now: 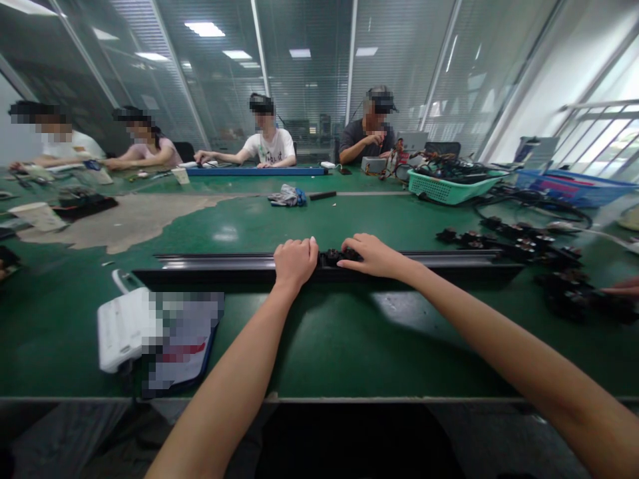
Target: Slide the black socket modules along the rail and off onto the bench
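Observation:
A long black metal rail (224, 274) with a shiny inner channel lies crosswise on the green table. My left hand (295, 261) is closed around the rail left of its middle, thumb up. Just right of it, a small black part (332, 256) sits in the channel. My right hand (372, 256) curls its fingers and thumb over another small black part (351, 254) in the channel, mostly hidden by the fingers.
Several dark parts (524, 243) lie at the right, near another person's hand (624, 289). A green basket (449, 188) holds cables. A glove (288, 195) lies beyond the rail. At the near left are a white device (124, 329) and a phone-like slab (187, 346). Several people sit opposite.

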Motion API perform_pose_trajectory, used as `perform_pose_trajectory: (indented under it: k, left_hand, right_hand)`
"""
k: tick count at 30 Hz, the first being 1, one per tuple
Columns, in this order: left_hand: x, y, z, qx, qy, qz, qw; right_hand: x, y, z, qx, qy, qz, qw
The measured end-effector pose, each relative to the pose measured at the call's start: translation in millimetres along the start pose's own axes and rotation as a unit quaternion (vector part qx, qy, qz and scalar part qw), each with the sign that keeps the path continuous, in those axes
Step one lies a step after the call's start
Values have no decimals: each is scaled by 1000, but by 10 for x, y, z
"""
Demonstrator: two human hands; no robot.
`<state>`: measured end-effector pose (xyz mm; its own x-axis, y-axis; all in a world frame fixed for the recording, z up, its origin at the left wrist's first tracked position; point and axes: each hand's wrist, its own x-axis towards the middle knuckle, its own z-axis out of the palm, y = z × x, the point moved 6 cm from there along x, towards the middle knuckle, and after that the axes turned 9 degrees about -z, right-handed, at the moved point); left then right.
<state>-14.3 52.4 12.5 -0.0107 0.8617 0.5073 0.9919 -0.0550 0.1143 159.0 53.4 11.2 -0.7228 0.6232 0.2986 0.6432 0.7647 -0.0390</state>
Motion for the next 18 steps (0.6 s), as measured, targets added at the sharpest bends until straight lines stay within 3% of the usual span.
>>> perform_pose_trajectory:
  k: [6, 18]
  left_hand:
    - [6, -10, 7, -1, -12, -8, 1000]
    - [19, -32, 30, 7, -14, -18, 1000]
  right_hand:
    - [-23, 45, 33, 100, -3, 27, 995]
    - [-139, 134, -13, 112, -17, 48, 992]
